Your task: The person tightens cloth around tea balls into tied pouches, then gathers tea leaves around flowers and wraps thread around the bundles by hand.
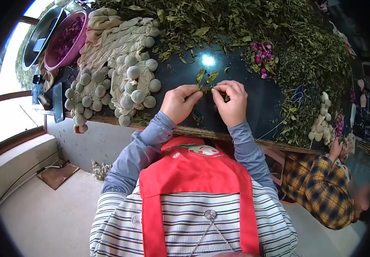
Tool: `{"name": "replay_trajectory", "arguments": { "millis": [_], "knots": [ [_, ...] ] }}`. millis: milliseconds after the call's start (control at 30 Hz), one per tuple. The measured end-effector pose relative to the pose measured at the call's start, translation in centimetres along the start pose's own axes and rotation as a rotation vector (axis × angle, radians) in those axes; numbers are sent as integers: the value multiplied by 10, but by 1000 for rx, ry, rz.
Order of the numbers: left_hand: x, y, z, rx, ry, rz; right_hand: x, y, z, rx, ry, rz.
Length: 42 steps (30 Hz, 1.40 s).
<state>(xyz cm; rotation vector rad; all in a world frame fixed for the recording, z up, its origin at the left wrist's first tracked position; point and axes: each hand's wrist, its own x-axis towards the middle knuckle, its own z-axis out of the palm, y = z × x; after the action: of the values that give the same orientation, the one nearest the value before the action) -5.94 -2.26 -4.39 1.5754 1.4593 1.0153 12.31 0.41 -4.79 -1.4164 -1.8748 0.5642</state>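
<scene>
Over the dark tabletop, close to its front edge, both hands pinch a small sprig of dried green leaves (pixel 201 77). My left hand (pixel 180 102) has thumb and forefinger pressed together on the sprig's stem side. Just to the right, my right hand (pixel 231 100) pinches at the other side of the leaves, its fingertips a short gap from the left ones. Two leaves stick up between the hands. A few loose leaf bits (pixel 198 119) lie below them on the table.
Dried leaves (pixel 236 25) heap along the back and right. Cloth-tied balls (pixel 131 73) lie left, near a pink basin (pixel 67 40) of petals. Magenta flowers (pixel 262 58) rest right of centre. A person in a checked shirt (pixel 326 190) works at the far right.
</scene>
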Motion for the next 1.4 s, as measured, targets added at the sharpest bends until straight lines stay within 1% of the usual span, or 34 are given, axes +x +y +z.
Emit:
{"name": "replay_trajectory", "arguments": {
  "millis": [33,167,200,333,367,500,533,667,700,833,867,1000,1067,1100,1167,1200,1333,1367,1400],
  "knots": [
    [0,1,4,-2,-8,-4,-2,-5,0,-2,-1,9],
    [16,11,14,-1409,-120,-619,1,-38,13,-131,181,-304],
    [17,15,14,-1410,-118,-620,0,-37,9,-131,179,-304],
    [10,30,9,-983,51,-475,-20,-26,-19,208,40,-125],
    [9,26,7,-987,57,-480,-25,-23,-21,208,32,-125],
    [14,-2,-12,-808,-215,-445,-47,-2,-18,-267,-118,-118],
    [15,-1,-9,-807,-222,-440,-45,-2,-19,-270,-110,-116],
    [9,7,0,-700,-191,-371,-33,-7,-16,-190,-21,-117],
    [9,6,-2,-697,-190,-373,-34,-7,-15,-187,-21,-117],
    [11,-2,-13,-572,-3,-274,-39,5,-15,-206,-102,-174],
    [7,-3,-14,-570,4,-286,-41,2,-12,-199,-114,-172],
    [8,7,-19,-568,-135,-375,-39,-19,3,-284,-131,-223],
    [8,21,-26,-341,-324,-458,-30,-21,-5,-267,-106,-264],
    [7,23,-25,-342,-317,-448,-27,-23,-9,-241,-97,-302],
    [2,24,-23,-419,-638,-665,-25,-25,-14,-184,-82,-365],
    [1,23,-23,-415,-637,-654,-23,-21,-13,-188,-73,-371],
    [3,11,-17,-309,-439,-424,-14,18,-3,-299,-65,-28],
    [7,10,-15,-313,-432,-411,-8,8,1,-249,-22,-153],
    [7,10,-15,-447,-387,-389,-6,-5,7,-194,16,-270]
  ]
}}
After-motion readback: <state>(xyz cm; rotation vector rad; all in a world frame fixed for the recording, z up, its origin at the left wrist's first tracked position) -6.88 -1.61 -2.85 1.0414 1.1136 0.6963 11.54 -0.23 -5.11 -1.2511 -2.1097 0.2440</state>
